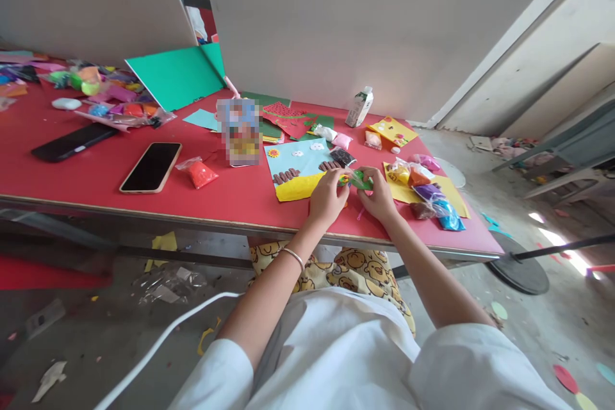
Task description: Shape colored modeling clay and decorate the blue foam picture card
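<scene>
On the red tabletop (pixel 98 187) we see a black-screened phone with a pale rim (pixel 151 168), lying beside a long black case (pixel 74 142). Farther back, a white-and-green drink carton (pixel 359 109) stands before a tall grey panel (pixel 355 32). Below, we notice a round black base (pixel 521 274), crumpled clear plastic packaging (pixel 173 285) and yellow paper (pixel 163 248) on the floor (pixel 115 327).

Red table (pixel 240 205), green bag (pixel 364 183), pale-blue picture (pixel 307 166) with yellow strip (pixel 298 188) and brown bars (pixel 287 176), white shirt (pixel 346 333), yellow chick-print trousers (pixel 377 267), bright-green card (pixel 173 77)
</scene>
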`<state>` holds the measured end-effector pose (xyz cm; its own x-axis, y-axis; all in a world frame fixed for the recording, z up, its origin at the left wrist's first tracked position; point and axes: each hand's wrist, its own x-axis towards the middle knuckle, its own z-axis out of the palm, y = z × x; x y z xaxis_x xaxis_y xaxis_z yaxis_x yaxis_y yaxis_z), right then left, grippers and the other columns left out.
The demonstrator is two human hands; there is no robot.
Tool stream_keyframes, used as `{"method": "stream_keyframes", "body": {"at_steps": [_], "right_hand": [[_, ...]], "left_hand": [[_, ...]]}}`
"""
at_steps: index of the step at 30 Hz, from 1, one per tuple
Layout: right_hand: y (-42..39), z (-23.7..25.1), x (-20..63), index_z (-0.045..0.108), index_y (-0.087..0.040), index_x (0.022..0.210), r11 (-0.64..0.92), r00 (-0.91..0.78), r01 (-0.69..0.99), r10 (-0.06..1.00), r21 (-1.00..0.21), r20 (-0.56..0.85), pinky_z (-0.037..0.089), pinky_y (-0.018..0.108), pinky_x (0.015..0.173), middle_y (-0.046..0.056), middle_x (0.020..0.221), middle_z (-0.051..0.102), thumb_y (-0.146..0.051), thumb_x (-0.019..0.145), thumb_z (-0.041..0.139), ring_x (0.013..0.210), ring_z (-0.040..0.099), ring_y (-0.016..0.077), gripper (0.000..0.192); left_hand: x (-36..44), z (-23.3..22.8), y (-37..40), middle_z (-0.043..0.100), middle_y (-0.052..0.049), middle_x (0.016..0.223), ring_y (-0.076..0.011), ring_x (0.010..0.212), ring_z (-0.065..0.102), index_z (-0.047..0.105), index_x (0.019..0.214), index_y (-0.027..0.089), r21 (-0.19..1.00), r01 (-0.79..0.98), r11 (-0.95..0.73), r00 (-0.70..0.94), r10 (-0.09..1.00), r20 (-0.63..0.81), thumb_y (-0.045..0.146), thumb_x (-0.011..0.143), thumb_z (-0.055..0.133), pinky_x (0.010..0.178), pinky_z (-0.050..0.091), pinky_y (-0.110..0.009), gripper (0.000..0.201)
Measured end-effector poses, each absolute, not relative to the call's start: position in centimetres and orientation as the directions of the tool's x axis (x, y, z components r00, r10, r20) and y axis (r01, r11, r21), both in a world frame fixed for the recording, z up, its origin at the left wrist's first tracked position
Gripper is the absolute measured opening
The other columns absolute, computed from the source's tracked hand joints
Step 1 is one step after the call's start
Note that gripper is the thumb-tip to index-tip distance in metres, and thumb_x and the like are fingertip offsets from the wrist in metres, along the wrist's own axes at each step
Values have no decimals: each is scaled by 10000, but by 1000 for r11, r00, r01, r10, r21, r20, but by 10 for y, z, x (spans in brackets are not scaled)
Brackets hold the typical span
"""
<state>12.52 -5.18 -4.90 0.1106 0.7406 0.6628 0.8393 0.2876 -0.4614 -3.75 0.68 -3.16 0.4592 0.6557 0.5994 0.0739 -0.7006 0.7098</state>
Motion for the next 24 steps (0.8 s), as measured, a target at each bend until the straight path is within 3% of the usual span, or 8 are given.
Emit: {"method": "stream_keyframes", "body": {"at_steps": [6,13,19,24], "right_hand": [[-53,-50,125,367,-250,860,255,95,874,745,-413,660,495,367,737,83,1051,598,-85,677,495,880,575,213,278],[-54,-46,121,374,-249,860,318,-25,902,714,-292,700,487,400,778,93,994,593,-99,767,467,907,560,237,199],[-58,-39,119,393,-246,844,327,-71,912,720,-247,691,484,415,809,113,1020,597,-105,783,444,975,557,262,162],[-61,-37,119,417,-237,885,289,-27,917,733,-275,680,490,396,785,124,1027,584,-110,785,428,939,556,256,162]], "left_hand": [[-36,-34,9,609,-67,1187,-169,1041,599,543,1154,224,677,53,-734,484,612,625,59,848,506,902,503,-301,349],[-31,-38,15,586,-79,1065,-162,935,621,630,918,189,674,112,-730,498,628,597,137,874,526,738,528,-248,125],[-32,-38,18,614,-73,1052,-156,920,633,679,935,185,665,50,-746,440,614,656,174,837,625,789,537,-272,112],[-29,-38,18,633,-69,1053,-181,991,627,705,945,193,589,41,-807,506,525,684,229,818,669,851,527,-303,137]]}}
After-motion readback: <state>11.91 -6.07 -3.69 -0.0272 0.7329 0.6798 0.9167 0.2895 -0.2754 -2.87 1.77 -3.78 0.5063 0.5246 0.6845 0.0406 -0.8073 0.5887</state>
